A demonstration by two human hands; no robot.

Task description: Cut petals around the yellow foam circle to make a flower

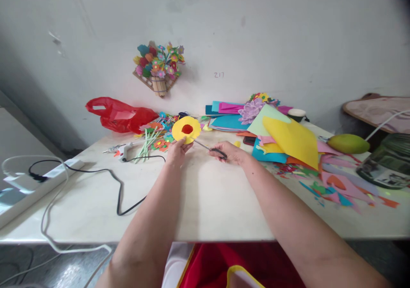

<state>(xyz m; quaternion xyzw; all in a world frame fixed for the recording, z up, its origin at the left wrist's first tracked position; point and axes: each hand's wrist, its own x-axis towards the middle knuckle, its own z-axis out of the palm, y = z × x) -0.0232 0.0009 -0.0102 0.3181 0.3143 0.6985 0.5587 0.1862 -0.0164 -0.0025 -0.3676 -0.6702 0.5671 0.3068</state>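
Observation:
My left hand [178, 150] pinches the lower edge of a round yellow foam flower [177, 130] with a red centre, held up above the table. Black-handled scissors [205, 146] are gripped in my right hand [226, 152]. Their blades point left and meet the flower's lower right edge, close to my left fingers. Whether the blades are parted is too small to tell. Just behind my left hand lie several cut foam flowers [159, 144] and a bunch of pale green sticks [147, 142].
A white glue gun [124, 152] with a black cord lies left, near a power strip [60, 170]. A red plastic bag [120, 116] stands behind. Coloured foam sheets [290, 134], scraps [336, 187], a mango [348, 144] and a glass jar [389, 162] occupy the right. A flower ornament [159, 68] hangs on the wall.

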